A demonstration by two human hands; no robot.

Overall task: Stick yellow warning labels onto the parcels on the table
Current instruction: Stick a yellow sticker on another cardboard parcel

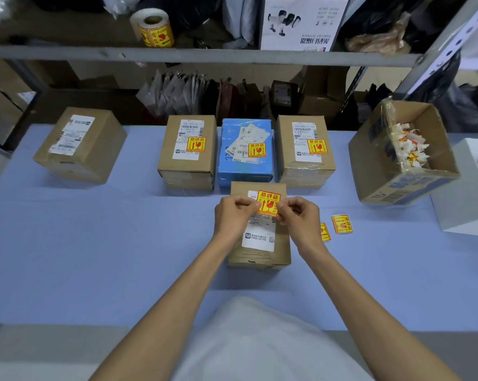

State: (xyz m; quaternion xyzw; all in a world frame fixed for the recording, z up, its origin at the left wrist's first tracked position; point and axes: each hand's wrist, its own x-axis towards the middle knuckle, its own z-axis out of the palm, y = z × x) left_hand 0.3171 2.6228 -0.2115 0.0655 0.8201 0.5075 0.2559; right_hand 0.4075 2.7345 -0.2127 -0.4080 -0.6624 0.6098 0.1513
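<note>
A brown parcel (279, 248) lies on the blue table in front of me. Over its white shipping label I hold a yellow warning label (268, 201). My left hand (233, 215) pinches the label's left edge and my right hand (298, 215) pinches its right edge. Behind it stand three parcels that each carry a yellow label: a brown one (187, 152), a blue one (246, 152) and another brown one (305, 152). At the far left sits a brown parcel (80, 144) with only a white shipping label.
Two loose yellow labels (341, 224) lie on the table (95, 243) right of my right hand. An open cardboard box (402, 185) with crumpled backing paper stands at the right. A roll of yellow labels (153, 28) sits on the shelf above.
</note>
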